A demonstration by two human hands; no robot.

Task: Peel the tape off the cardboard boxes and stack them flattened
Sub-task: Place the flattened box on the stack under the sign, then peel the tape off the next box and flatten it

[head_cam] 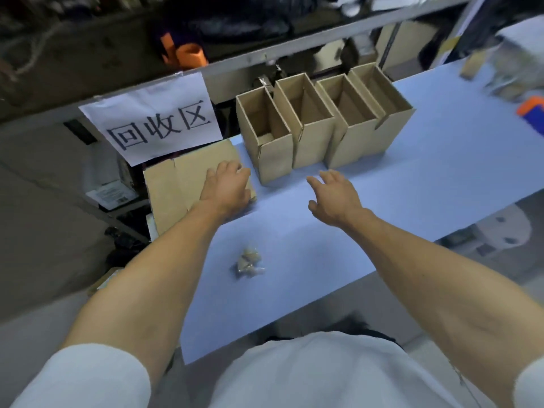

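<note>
Pale blue tabletop running from the lower middle up toward the right. At its far left corner, flattened brown cardboard box lying flat, one edge overhanging the tabletop's left side, directly beneath a white paper sign with three black characters taped to the grey shelf rail behind. Left hand palm-down on the right part of that flattened box, fingers relaxed and slightly bent over its far right edge, pressing on it rather than pinching. Right hand over bare tabletop just right of the left hand, fingers spread and loose, holding nothing, fingertips pointing toward the standing boxes; contact with the surface unclear. Four upright open-topped brown cardboard boxes side by side in a row along the far edge, walls touching, the leftmost just beside the flattened box and near the left hand's fingertips. Small crumpled wad of clear tape with brown scraps on the tabletop nearer the body, between the two forearms, well apart from the boxes. White short sleeves and white shirt at the bottom edge. Orange cylindrical object on the dark shelf above the sign; blurred orange and blue item at the far right of the tabletop.
</note>
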